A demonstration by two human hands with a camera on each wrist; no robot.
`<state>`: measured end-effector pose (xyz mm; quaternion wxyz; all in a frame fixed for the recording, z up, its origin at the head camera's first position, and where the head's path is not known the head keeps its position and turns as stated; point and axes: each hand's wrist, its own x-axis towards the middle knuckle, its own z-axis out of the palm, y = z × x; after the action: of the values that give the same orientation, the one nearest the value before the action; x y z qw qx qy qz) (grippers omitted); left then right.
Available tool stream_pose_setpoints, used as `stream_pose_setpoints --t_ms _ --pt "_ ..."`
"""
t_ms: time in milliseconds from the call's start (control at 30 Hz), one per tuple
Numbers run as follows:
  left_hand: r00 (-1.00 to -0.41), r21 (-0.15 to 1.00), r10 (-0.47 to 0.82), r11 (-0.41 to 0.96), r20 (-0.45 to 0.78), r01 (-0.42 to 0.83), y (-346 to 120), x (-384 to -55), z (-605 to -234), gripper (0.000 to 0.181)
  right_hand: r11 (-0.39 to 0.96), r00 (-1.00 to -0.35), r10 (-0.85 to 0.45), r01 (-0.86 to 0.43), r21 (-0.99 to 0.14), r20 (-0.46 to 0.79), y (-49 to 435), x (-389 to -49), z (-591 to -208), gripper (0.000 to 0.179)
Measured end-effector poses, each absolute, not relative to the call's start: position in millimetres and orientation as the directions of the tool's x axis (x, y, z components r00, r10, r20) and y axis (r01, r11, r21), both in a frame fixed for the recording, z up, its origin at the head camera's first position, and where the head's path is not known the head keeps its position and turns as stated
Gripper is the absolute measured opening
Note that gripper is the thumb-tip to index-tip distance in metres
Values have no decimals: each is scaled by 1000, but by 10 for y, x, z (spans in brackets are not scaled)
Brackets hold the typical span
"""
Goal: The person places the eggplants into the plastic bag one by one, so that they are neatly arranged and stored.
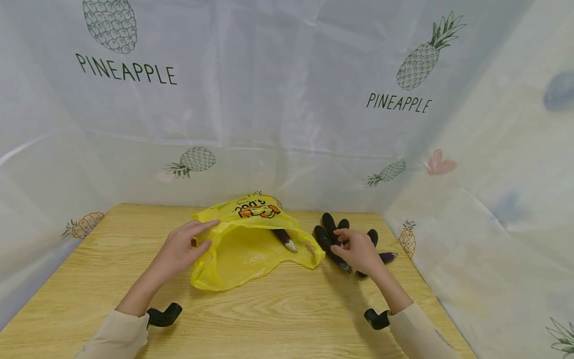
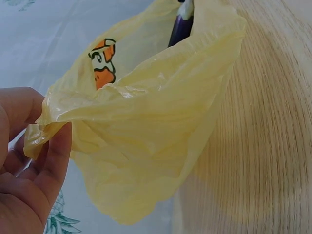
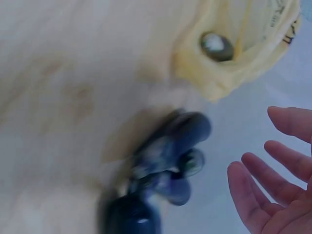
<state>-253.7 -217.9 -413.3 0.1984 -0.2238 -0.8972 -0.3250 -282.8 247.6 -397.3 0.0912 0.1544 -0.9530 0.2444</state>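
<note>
Left hand pinches yellow bag rim at its 9 o'clock; mouth gapes toward 6. Single eggplant inside, at 1 o'clock. Right hand, fingers parted, holding nothing, over eggplant pile at bag's 3 o'clock, near table's 2 o'clock edge. Bag sits by 12 o'clock edge, curtain just behind. Most room: 6 o'clock side.

The yellow plastic bag gapes frontward, leaving room to reach in left of one eggplant. More eggplants crowd its right edge.
</note>
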Motion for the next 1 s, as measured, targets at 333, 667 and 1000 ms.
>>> stream_pose_setpoints --t_ms 333,667,1000 --pt "-811 497 282 673 513 548 -2187 -2548 -4140 55 846 -937 -272 -341 -410 220 2623 -2737 -4206 43" --pt "-821 510 278 672 499 537 -2188 -2530 -4123 55 853 -935 -279 -346 -391 220 2610 -2791 -4343 43" --pt "-830 520 275 673 485 526 -2190 -2537 -4123 55 861 -953 -242 -297 -414 179 2582 -2819 -4421 44"
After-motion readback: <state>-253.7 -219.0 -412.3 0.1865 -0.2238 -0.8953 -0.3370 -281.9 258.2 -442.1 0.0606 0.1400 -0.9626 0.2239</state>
